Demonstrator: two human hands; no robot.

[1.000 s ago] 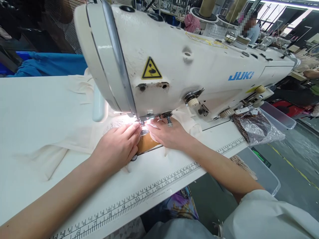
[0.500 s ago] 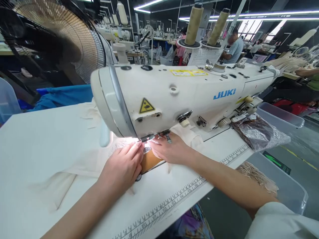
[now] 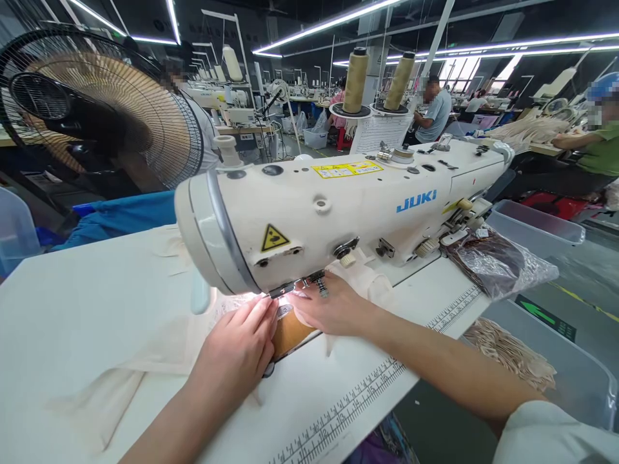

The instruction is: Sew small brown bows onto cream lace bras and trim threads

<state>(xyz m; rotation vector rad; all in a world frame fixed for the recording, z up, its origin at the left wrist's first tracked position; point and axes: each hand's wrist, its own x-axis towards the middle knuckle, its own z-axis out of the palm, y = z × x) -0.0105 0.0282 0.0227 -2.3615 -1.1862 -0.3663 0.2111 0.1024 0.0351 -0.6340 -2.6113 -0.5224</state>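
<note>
A white JUKI sewing machine [image 3: 338, 206] stands on a white table [image 3: 72, 303]. Cream fabric [image 3: 159, 348] lies under its lit needle area [image 3: 285, 293]. My left hand [image 3: 236, 354] lies flat on the fabric, fingers stretched toward the presser foot. My right hand [image 3: 329, 309] rests flat on the fabric just right of the needle, fingertips close to those of the left hand. A brown patch [image 3: 290, 332] shows between the two hands.
A ruler strip [image 3: 358, 399] runs along the table's front edge. A plastic bag of dark items [image 3: 498, 261] lies at the right end. A clear bin [image 3: 546, 367] with cream pieces stands below. A fan [image 3: 97, 109] is at back left. Other people work behind.
The camera has tilted up, so the workshop, the fan and the thread cones come into view. Both hands stay flat on the fabric by the needle.
</note>
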